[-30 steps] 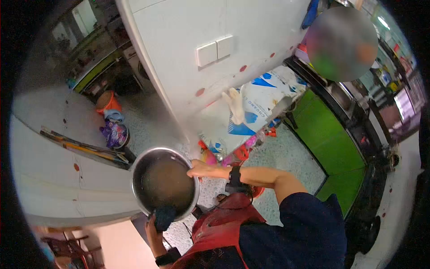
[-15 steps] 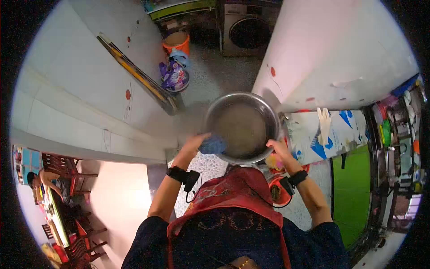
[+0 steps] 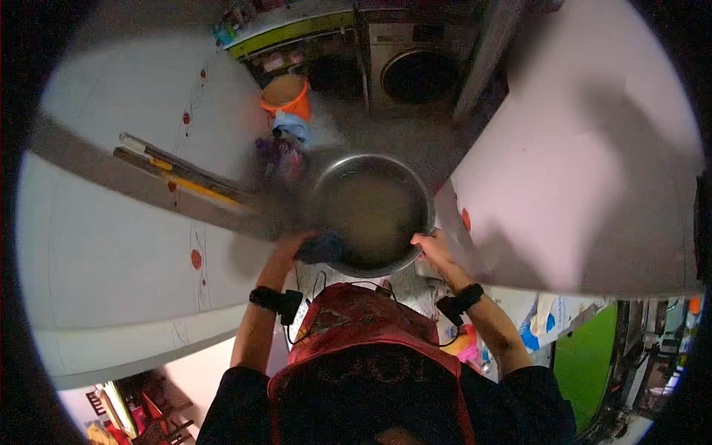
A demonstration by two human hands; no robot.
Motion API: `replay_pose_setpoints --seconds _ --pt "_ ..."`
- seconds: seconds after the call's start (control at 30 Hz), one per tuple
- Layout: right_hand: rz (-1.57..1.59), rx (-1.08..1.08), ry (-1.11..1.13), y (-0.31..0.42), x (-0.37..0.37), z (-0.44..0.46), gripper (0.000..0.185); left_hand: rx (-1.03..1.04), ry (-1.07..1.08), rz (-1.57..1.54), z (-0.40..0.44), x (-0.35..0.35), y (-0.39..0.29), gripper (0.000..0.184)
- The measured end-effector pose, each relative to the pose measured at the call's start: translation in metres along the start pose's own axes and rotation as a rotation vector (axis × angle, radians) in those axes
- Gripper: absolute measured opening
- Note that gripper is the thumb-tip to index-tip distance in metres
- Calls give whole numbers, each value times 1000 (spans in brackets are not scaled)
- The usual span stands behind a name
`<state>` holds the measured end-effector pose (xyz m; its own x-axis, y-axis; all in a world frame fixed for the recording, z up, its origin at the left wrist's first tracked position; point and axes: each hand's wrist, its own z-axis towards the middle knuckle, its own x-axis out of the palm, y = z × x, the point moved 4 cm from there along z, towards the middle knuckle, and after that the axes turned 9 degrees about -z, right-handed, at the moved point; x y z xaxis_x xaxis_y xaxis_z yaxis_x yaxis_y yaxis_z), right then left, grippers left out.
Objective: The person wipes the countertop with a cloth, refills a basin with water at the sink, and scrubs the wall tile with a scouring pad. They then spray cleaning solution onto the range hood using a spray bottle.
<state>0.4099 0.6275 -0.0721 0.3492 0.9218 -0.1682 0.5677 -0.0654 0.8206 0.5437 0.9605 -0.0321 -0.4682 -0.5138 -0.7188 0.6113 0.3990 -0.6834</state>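
A wide steel basin (image 3: 371,215) with murky liquid in it is carried in front of the red apron (image 3: 363,319). My right hand (image 3: 434,248) grips the basin's right rim, thumb over the edge. At the lower left rim, my left hand (image 3: 291,246) is closed round a dark blue cloth (image 3: 320,248), which lies against the basin. Shadow dims the fingers of my left hand.
Ahead on the floor are an orange bucket (image 3: 285,96), a light blue container (image 3: 291,127) and a purple bag (image 3: 282,159). A washing machine (image 3: 419,74) stands beyond. Poles (image 3: 185,178) lean at the left wall; a white wall (image 3: 549,185) rises on the right.
The view has turned and moved forward into the darker room. Both hands still hold the basin and cloth. The counter with the white glove has shifted to the lower right.
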Motion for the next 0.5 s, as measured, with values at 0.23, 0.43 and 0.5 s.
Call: replay_pose_setpoints --seconds 0.23,0.43,0.5 --pt "147 16 6 87 23 106 25 -119 -63 -121 150 -84 55 30" --pt "-155 47 -123 136 37 265 22 -100 241 -494 338 -130 189 30" --pt "187 22 -134 84 16 264 22 -357 325 -1141 348 -85 187 33"
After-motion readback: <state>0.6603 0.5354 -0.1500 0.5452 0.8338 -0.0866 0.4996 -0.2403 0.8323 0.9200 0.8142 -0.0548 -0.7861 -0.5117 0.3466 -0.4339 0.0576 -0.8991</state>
